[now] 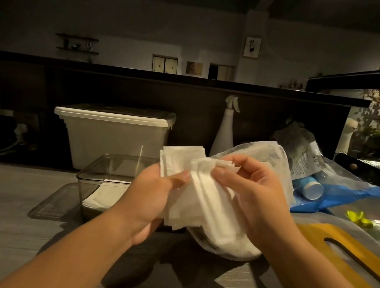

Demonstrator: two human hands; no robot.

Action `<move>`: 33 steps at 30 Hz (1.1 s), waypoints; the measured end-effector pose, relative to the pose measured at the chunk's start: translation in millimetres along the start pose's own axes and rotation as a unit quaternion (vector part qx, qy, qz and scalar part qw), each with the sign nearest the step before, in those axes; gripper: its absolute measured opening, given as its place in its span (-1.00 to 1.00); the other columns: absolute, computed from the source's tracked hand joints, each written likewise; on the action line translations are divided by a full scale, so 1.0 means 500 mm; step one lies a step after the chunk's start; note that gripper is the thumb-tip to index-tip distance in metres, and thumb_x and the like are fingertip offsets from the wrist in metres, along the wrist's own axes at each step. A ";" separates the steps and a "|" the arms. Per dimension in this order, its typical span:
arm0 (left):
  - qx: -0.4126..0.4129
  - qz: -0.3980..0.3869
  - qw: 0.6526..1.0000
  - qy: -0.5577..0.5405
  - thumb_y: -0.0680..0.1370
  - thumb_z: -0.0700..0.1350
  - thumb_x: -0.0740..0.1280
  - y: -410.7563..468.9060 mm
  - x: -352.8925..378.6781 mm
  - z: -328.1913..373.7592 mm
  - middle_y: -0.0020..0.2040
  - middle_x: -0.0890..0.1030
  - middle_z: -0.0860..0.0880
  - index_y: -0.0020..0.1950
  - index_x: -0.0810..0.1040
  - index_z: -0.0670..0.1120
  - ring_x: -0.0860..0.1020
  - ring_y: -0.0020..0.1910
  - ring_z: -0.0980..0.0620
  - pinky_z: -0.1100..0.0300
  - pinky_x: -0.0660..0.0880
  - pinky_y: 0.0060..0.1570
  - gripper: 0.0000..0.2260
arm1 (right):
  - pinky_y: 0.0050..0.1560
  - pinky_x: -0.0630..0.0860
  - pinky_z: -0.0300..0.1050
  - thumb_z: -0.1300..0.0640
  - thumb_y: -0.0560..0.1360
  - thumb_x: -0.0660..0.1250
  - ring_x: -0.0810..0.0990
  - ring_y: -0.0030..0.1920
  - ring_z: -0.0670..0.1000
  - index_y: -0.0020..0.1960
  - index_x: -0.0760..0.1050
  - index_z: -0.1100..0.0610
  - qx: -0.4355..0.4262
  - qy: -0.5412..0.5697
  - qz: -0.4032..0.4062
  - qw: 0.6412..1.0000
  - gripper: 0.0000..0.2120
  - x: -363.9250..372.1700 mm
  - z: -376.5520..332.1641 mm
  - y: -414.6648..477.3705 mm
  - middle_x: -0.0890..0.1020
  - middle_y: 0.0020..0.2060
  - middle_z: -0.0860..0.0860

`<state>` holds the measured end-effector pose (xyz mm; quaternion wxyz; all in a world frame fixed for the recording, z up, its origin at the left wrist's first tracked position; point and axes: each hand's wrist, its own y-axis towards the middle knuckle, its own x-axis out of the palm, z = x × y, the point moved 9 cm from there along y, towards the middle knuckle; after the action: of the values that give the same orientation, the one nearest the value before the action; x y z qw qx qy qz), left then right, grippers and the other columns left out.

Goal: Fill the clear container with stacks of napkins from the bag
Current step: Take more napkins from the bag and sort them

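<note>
Left hand (151, 194) and right hand (257, 188) both pinch the napkins (204, 204); long axis running upper-left to lower-right.

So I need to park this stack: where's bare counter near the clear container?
Bare counter lies left of the clear container and the flat clear lid beside it, and in front, toward the near edge. The right is crowded: napkin bag, blue bag, yellow board.
</note>
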<state>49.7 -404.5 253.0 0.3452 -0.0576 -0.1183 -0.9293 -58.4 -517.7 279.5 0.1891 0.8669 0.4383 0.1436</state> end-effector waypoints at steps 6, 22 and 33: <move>-0.094 -0.102 0.985 -0.100 0.64 0.15 0.12 -0.021 0.050 -0.035 0.07 0.71 -0.12 0.17 0.64 -0.02 0.69 0.03 -0.09 -0.05 0.57 0.02 -0.61 | -0.03 0.68 0.14 0.04 0.45 0.49 0.70 -0.06 0.06 -0.09 0.65 -0.07 -0.039 -0.105 0.094 0.989 -0.95 -0.016 0.012 -0.011 0.71 -0.12 -0.02; 0.056 0.065 0.991 0.103 0.55 -0.27 0.38 0.020 -0.041 0.008 0.01 0.71 0.03 0.13 0.61 0.04 0.67 0.02 0.03 0.12 0.60 -0.10 -0.75 | 0.18 0.45 -0.18 -0.08 0.50 0.39 0.47 0.25 -0.10 0.22 0.48 -0.25 0.037 -0.589 -0.021 0.807 -0.70 -0.078 -0.004 0.025 0.52 0.24 -0.20; 0.089 0.054 0.982 0.156 0.56 -0.22 0.39 0.010 -0.026 0.018 -0.09 0.66 0.14 -0.05 0.54 0.16 0.63 -0.08 0.16 0.32 0.52 -0.31 -0.75 | 0.43 0.32 0.12 -0.33 0.45 0.34 0.34 0.39 0.00 0.39 0.29 -0.26 0.104 -0.641 -0.074 0.757 -0.44 -0.055 0.020 0.014 0.38 0.42 -0.15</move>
<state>63.1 -397.6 260.1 0.4129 0.1131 -0.1419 -0.8925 -64.7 -545.9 271.4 0.3448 0.7351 0.2896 -0.5068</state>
